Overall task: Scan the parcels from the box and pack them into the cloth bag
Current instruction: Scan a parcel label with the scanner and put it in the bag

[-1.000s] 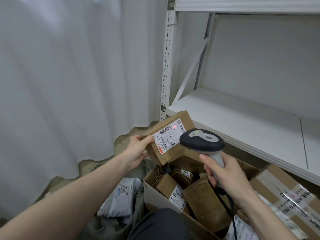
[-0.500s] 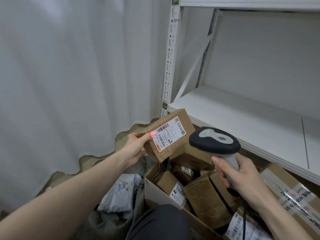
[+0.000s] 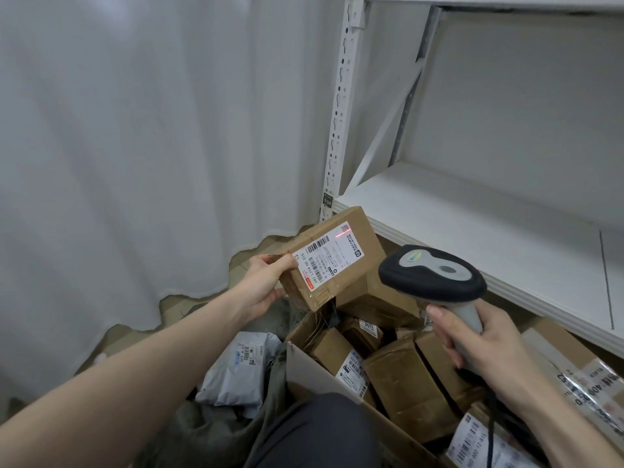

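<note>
From the head view, we hold a brown parcel (image 3: pixel 332 256) in our left hand (image 3: pixel 266 285), fingers clamped on its near end, raised above the open box (image 3: pixel 305 369) of parcels. Our right hand (image 3: pixel 483 342) has its fingers wrapped round the grip of the scanner (image 3: pixel 432 276), aimed at the parcel's label (image 3: pixel 329 256). We judge the scanning step is in hand: the red line (image 3: pixel 342 235) falls near the label's top edge, beside the barcode, not across it. The next move calls for bringing beam and barcode together, then lowering the parcel into the cloth bag (image 3: pixel 216 430), where a grey mailer (image 3: pixel 241 373) already lies. Half a second ago the red spot sat at the label's left corner by our thumb; it has since shifted to the upper right.
</note>
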